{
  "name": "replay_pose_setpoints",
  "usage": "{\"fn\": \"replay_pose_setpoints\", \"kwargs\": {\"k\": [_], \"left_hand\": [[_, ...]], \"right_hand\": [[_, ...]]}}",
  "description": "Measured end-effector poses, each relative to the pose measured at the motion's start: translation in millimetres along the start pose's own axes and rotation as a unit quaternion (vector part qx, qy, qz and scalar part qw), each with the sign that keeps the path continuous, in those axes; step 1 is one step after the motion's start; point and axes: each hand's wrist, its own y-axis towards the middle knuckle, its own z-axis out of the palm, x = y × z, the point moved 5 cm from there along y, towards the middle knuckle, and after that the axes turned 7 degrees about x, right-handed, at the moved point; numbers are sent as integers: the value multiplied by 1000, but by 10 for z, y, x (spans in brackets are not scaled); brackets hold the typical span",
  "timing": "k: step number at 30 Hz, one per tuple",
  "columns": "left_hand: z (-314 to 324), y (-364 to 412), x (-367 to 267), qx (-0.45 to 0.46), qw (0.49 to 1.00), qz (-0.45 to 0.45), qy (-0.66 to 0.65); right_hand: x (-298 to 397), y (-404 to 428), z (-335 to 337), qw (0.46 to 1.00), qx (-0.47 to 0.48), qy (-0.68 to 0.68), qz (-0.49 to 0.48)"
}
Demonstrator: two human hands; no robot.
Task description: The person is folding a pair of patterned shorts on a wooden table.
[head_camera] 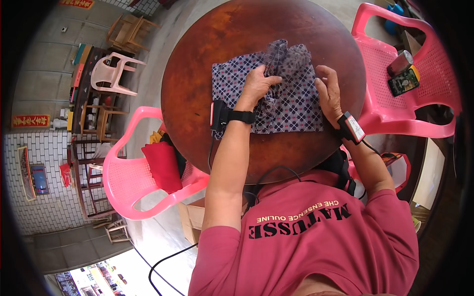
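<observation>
A patterned cloth garment (296, 107), navy and white with small red marks, lies partly spread on a round wooden table (196, 122). Its upper part is bunched up and shows a paler, striped side. My left hand (257, 84) is on the cloth's middle, thumb and fingers closed on a fold; some fingers are hidden. Just off the cloth's right edge is my right hand (329, 88), fingers apart and slightly bent, holding nothing. Each wrist wears a black strap with a small device, and cables run from them.
A pink plastic chair (126, 177) on the left holds folded red cloth (163, 166). Another pink chair (377, 66) at right carries a can (400, 63) and a phone (403, 83). A cardboard box (190, 222) stands on the floor at lower left, near a loose black cable (163, 261).
</observation>
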Motion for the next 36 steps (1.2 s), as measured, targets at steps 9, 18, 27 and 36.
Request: {"fn": "replay_pose_setpoints", "kwargs": {"k": [9, 18, 27, 36], "left_hand": [[-26, 9, 130, -8, 993, -78, -84], [276, 5, -201, -95, 928, -19, 360], [59, 99, 72, -52, 994, -72, 57], [-1369, -186, -147, -107, 952, 7, -287]], "right_hand": [[122, 39, 2, 995, 21, -73, -57], [234, -78, 368, 917, 270, -261, -136], [235, -113, 433, 879, 298, -352, -121], [207, -135, 450, 859, 345, -362, -109]]}}
